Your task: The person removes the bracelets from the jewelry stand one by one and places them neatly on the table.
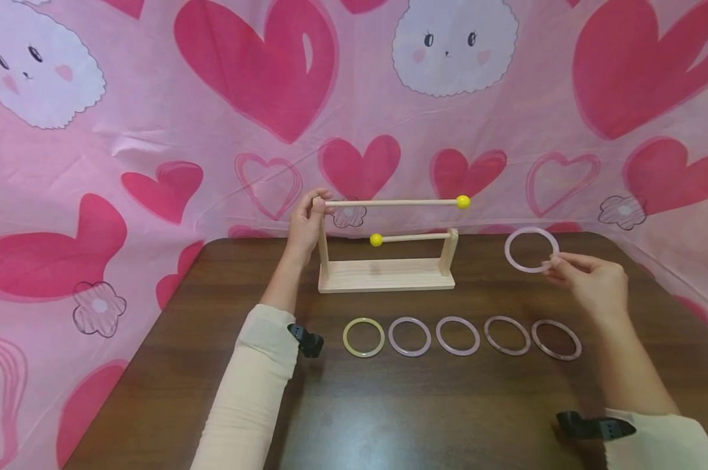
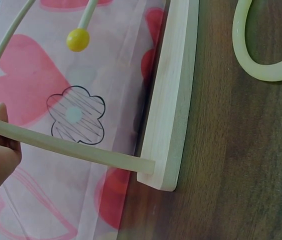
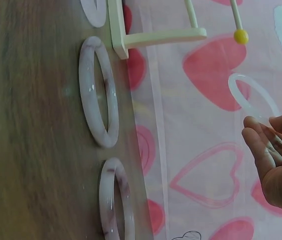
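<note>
My left hand (image 1: 304, 225) grips the top of the taller post of a pale wooden bangle stand (image 1: 386, 275), thumb in front and fingers behind. Two rods reach across from its posts, the upper from the left and the lower from the right, each ending in a yellow ball (image 1: 462, 202). Off to the right, my right hand (image 1: 595, 287) pinches a translucent pale lilac bangle (image 1: 508, 251) by its edge, between thumb and fingertips. That bangle is held up in the air, apart from the stand, and nothing hangs on either rod.
A row of bangles lies on the dark wooden table (image 1: 424, 418) before the stand: a yellow-green one (image 1: 363, 356) at the left, then several lilac ones (image 1: 409, 354), the rightmost with darker marbling. A pink cloth (image 1: 260, 196) with hearts hangs behind the table.
</note>
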Motion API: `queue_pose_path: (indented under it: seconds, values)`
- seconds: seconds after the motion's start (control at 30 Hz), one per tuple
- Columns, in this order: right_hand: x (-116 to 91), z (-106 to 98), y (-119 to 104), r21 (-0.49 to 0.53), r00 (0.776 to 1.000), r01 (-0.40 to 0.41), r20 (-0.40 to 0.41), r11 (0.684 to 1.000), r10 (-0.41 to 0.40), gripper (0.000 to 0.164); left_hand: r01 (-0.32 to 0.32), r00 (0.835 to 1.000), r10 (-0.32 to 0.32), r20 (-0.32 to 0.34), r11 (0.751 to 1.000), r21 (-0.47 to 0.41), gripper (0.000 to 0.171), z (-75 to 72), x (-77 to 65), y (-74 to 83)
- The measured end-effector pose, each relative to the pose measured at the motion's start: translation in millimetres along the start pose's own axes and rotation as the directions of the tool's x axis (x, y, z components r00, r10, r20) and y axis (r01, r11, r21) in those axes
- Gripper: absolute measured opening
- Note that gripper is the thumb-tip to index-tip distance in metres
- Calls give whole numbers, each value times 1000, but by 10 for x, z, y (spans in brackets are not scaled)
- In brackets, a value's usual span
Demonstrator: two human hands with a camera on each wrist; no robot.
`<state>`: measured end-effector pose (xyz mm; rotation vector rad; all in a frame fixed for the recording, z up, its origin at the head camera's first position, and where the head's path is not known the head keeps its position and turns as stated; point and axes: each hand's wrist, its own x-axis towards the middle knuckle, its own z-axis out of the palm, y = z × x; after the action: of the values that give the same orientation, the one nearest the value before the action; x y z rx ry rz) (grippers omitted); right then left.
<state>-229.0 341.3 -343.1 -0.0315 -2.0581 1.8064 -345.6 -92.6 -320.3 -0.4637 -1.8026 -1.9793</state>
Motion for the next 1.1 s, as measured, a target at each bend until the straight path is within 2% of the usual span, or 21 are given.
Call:
queue_pose_path:
  seconds: [0.07,0.13,0.17,0.2,0.27,0.37,0.43,0.7,0.8,0.93,1.1]
  values:
    - [134,-143,272,12,1000,14,-8,1000,-14,5,4,1000,-4,-2,1000,3,27,0,-3,2]
    - [255,-273,521,-9,1000,19,-18,1000,-19,9,5,1000,-5,-4,1000,0,27,0,-5,3]
    - [270,-301,559,-50,1000,18,-19,999,-19,15,4,1000,-4,-4,1000,-5,26,1,-4,3]
    - [254,-301,539,-37,1000,9,-19,999,-10,15,3,1000,-3,-4,1000,-8,26,1,-5,3]
    - [126,-224,335,-88,1000,3,-6,996,-3,6,-1,1000,1,-1,1000,-13,26,1,-3,5]
    - [-101,-78,-41,-200,1000,-16,2,980,17,18,2,1000,-2,6,1000,-17,27,1,-1,5]
    - [-175,-53,-131,-223,1000,-27,4,974,28,28,5,1000,-5,8,1000,-13,28,-1,1,2]
    - [-198,-189,-45,-235,996,-87,8,968,92,26,14,1000,-14,7,1000,-3,29,-5,6,-7]
    - [-191,-264,22,-275,995,-84,21,958,93,12,14,1000,-14,5,1000,-6,29,-5,5,-3]
    - [-192,-375,111,-266,993,-100,36,959,113,10,14,1000,-14,6,1000,0,29,-10,-1,6]
    - [-197,-514,167,-146,984,-141,85,979,154,22,23,1000,-23,4,1000,-6,29,-19,-2,2]
